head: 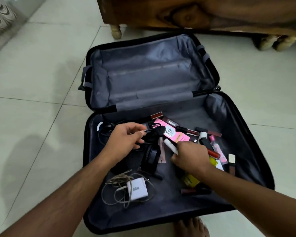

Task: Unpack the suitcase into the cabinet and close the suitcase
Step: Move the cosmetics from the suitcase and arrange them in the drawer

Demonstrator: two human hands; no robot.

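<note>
A black suitcase lies wide open on the tiled floor, its grey lining showing. The far half holds nothing; the near half holds scattered cosmetics and cables. My left hand pinches a thin black cable over the left part of the pile. My right hand grips a white tube among the lip glosses. A pink BB cream box lies between the hands. Black headphones sit below my left hand. A white charger with a beige cord lies near the front.
A wooden cabinet on short turned legs stands just behind the suitcase. Pale floor tiles spread left and right. A patterned fabric edge shows at the far left. My bare foot is at the suitcase's front edge.
</note>
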